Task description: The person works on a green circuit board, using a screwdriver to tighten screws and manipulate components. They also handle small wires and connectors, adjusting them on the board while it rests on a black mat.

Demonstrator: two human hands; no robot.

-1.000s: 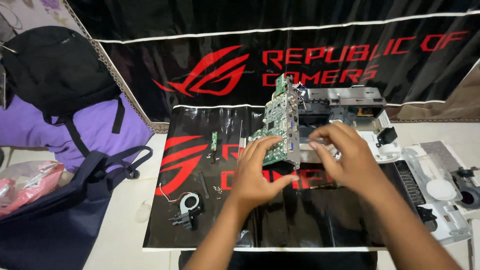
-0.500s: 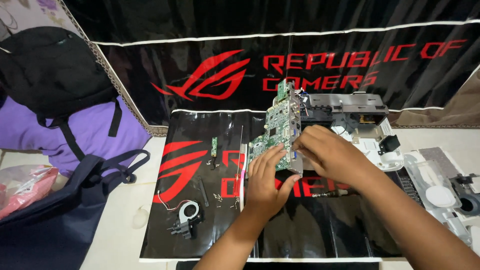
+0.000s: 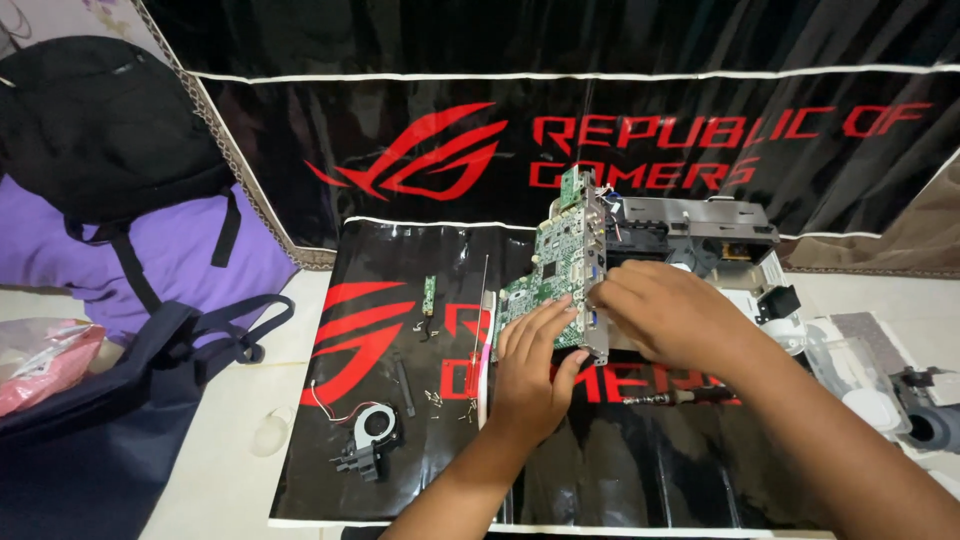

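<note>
A green circuit board [image 3: 556,262] stands tilted up on edge at the middle of a black mat [image 3: 400,450] with red markings. My left hand [image 3: 530,372] presses its fingers flat against the board's lower face. My right hand [image 3: 665,320] reaches in from the right and grips the board's metal-edged right side. Behind the board lies an opened grey device chassis [image 3: 700,225]. A screwdriver [image 3: 680,398] rests on the mat under my right forearm.
On the mat lie a small round fan [image 3: 372,432] with wires, a small green strip board [image 3: 429,294], a thin rod [image 3: 480,310] and several loose screws. White and grey plastic housing parts [image 3: 880,390] sit right. A dark bag [image 3: 110,410] and backpack [image 3: 100,130] lie left.
My right hand has moved left onto the board's right edge, and my left hand has slid a little lower on its face. The board stays tilted up.
</note>
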